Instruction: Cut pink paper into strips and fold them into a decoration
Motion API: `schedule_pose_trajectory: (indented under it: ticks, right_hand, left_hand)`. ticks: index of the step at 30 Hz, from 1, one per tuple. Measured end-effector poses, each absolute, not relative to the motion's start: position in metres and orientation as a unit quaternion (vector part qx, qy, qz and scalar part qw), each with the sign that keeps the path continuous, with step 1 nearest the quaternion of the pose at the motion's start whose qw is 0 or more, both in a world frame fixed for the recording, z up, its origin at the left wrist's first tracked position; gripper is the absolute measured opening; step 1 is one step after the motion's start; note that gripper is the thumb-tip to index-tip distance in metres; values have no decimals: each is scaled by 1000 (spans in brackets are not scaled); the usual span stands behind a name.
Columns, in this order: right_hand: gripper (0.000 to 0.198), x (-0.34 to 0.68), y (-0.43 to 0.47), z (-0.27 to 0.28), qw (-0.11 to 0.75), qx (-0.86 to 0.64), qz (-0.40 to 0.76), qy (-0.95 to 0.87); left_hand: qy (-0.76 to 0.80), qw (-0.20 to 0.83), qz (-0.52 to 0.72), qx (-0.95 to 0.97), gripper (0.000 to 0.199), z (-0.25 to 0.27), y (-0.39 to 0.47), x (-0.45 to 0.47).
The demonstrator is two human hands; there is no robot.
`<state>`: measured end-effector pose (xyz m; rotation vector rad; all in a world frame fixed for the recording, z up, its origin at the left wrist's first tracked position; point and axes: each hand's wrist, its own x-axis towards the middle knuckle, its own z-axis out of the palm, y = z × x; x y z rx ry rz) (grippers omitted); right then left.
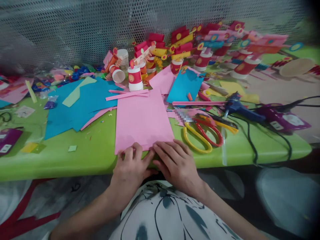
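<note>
A pink paper sheet [142,120] lies on the green table, its near edge turned up in a narrow fold. My left hand [131,166] holds the left part of that edge with bent fingers, the thumb pointing toward the other hand. My right hand [176,165] is closed over the right part of the edge, fingers long and close together on top, thumb on the near side. Thin pink paper strips [127,95] lie across the sheet's far end. Right of the sheet are scissors [200,135] with yellow and red handles.
A blue glue gun [243,108] with a black cable lies to the right beside a purple box [283,116]. Blue paper sheets [72,110] spread out on the left. Red-and-white paper cup models [135,78] stand along the back, before a perforated metal panel [75,33].
</note>
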<state>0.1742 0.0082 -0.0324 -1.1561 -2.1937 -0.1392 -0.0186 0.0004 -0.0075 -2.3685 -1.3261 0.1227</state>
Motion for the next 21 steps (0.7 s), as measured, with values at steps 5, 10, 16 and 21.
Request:
schedule_pose_trajectory:
  ticks: [5,10,16,21]
  right_hand:
    - [34,175,12,-37,318,-458,-89,-825]
    - [32,180,18,-39,305,-431,-141,-838]
    - [37,180,21,-37,299,-414,-164,-844]
    - [41,180,21,-37,297,-414,-163,-845]
  left_hand:
    - [-508,181,35,-841,89,-9,-2,-14]
    - [-534,189,-17,-824,87,-20,-10,-20]
    - [-584,171,-111,-785,87,-38,-18,-36]
    - [-639,160,-98,-746,86,-33,-23,-53]
